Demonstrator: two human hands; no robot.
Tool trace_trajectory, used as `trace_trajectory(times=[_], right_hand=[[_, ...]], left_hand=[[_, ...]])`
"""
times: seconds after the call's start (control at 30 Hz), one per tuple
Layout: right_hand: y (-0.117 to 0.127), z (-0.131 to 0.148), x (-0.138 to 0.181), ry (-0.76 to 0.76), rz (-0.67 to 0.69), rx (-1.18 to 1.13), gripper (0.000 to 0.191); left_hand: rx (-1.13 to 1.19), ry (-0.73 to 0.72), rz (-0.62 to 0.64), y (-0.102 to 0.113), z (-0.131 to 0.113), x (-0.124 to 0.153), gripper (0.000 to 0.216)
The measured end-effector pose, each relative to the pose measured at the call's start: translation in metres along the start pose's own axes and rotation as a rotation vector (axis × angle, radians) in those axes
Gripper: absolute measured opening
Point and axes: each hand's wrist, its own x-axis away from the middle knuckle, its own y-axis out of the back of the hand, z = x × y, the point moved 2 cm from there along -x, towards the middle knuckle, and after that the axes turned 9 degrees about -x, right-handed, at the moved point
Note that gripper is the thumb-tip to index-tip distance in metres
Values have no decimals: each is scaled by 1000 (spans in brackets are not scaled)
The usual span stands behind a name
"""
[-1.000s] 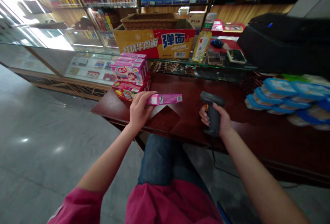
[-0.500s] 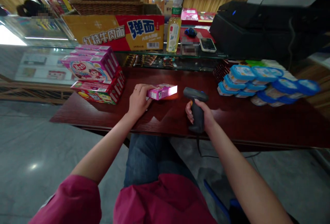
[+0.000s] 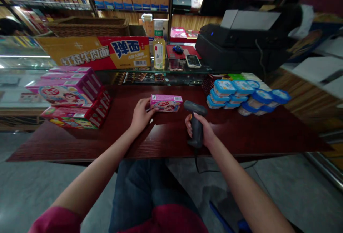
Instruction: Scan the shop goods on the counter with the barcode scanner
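My left hand (image 3: pixel 142 114) is closed on the left end of a small pink snack box (image 3: pixel 166 104), thumb on its near side. The box rests on or just above the dark red-brown table (image 3: pixel 166 136), its printed front turned towards me. To the right, my right hand (image 3: pixel 202 127) is wrapped round the handle of a dark grey barcode scanner (image 3: pixel 196 124). The scanner's head points left towards the box, with a gap between them. A cable hangs from the handle's lower end. No light from the scanner shows on the box.
At the left, pink boxes (image 3: pixel 64 90) are stacked on red boxes (image 3: pixel 75 117). Blue-lidded tubs (image 3: pixel 224 87) stand at the right. Behind are a noodle carton (image 3: pixel 93 52), a drink bottle (image 3: pixel 159 49), a phone (image 3: pixel 193 61) and a black machine (image 3: pixel 227 47).
The pink box has turned in my left hand, so its printed front now faces me. The bright scanner light on its end is gone. My view has shifted to the right.
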Motion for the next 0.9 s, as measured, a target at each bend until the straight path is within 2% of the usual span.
trace_trajectory(times=[0.1, 0.23, 0.33, 0.4, 0.5, 0.63, 0.77, 0.9], right_hand=[[25, 20, 5, 8, -37, 12, 40], [46, 36, 8, 53, -26, -60, 38], [49, 37, 6, 42, -8, -111, 36], [49, 34, 4, 1, -7, -127, 37], [51, 31, 2, -31, -12, -156, 38], [53, 30, 2, -53, -13, -171, 38], [54, 30, 2, -59, -15, -170, 38], [52, 33, 2, 0, -19, -154, 37]], left_hand=[[81, 48, 100, -52, -15, -28, 40], [235, 130, 120, -118, -42, -69, 45], [218, 179, 103, -156, -57, -100, 36], [174, 206, 82, -174, -61, -116, 33], [136, 229, 53, -191, -61, -133, 33], [149, 235, 32, -201, -53, -142, 36], [168, 229, 14, -205, -47, -144, 46], [261, 242, -25, -200, -44, -138, 58]])
